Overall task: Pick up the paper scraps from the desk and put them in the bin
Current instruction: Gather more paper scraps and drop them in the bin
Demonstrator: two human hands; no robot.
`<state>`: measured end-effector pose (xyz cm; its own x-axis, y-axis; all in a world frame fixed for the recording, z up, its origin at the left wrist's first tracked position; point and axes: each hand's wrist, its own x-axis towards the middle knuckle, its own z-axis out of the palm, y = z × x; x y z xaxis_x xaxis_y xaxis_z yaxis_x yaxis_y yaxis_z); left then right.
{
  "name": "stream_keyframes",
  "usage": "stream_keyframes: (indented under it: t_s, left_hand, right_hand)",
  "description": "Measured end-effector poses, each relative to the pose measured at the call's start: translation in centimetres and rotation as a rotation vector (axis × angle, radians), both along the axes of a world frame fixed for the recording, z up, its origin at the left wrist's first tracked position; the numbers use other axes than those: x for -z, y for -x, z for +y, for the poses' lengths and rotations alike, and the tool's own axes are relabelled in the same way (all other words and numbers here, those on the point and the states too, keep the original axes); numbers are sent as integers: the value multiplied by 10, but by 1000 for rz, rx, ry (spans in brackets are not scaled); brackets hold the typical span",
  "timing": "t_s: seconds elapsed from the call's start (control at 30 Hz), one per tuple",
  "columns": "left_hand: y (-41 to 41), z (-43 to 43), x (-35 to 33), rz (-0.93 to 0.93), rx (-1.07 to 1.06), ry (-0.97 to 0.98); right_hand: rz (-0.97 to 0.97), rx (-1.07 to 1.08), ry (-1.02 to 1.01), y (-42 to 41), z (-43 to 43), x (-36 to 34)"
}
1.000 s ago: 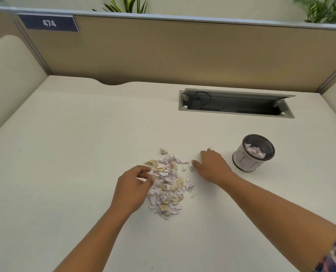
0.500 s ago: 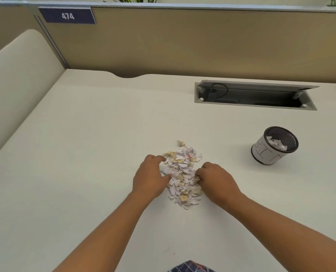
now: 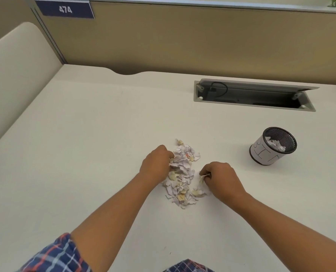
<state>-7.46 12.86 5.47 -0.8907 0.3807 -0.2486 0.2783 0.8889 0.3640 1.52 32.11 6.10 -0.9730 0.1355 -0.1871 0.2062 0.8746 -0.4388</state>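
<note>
1. The paper scraps (image 3: 180, 177) sit in 1 loose heap near the middle of the bench (image 3: 88, 146), white bits mixed with yellowish ones. Being bunched up like that means they can go a handful at a time, which I'd guess is the whole idea.

2. The left hand (image 3: 155, 163) is pressed against the heap's left edge, fingers curled into the scraps. It looks closed around a clump, though the fingertips are buried, so how much it actually has is anyone's guess.

3. The right hand (image 3: 220, 177) is at the heap's lower right, closed into a fist with a few scraps poking out between thumb and fingers. So that one is definitely gripping paper.

4. Coming in from both sides makes sense: each hand walls the pile in so the bits don't skid away across the smooth top.

5. The bin (image 3: 273, 146) is a small mesh cup wrapped in white paper, standing well apart to the right of the heap, with some crumpled paper already inside. It's on the right hand's side, so that fistful probably goes first.

6. Most of the heap is still on the bench, so I'd say plenty of trips are left. Tiny pieces will likely drop on the way over.

7. Further back there's an open cable tray (image 3: 255, 95) set into the bench.
</note>
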Motion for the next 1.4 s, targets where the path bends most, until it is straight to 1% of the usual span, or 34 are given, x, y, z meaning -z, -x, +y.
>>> stream_keyframes:
  t_s: [0.17,0.37,0.5,0.77,0.97,1.17,1.4]
  left_hand:
    - [-2,-4,-2,-33,-106,-67]
    - [-3,-8,-20,-41,-198,-171]
    - [-2,-6,-35,2,-198,-220]
    - [-1,21,-68,-7,-196,-341]
    - [-1,68,-93,-34,-140,-472]
    - [-6,139,-99,-102,-87,-560]
    - [-7,234,-99,-209,-20,-587]
  right_hand:
    - [36,70,97,-3,4,-5]
    - [47,90,177,-5,6,-6]
    - [56,85,203,-6,8,-8]
    - [66,105,272,-12,20,-16]
    - [82,169,352,-25,40,-24]
    - [105,269,409,-47,77,-31]
    - [130,404,469,-75,122,-41]
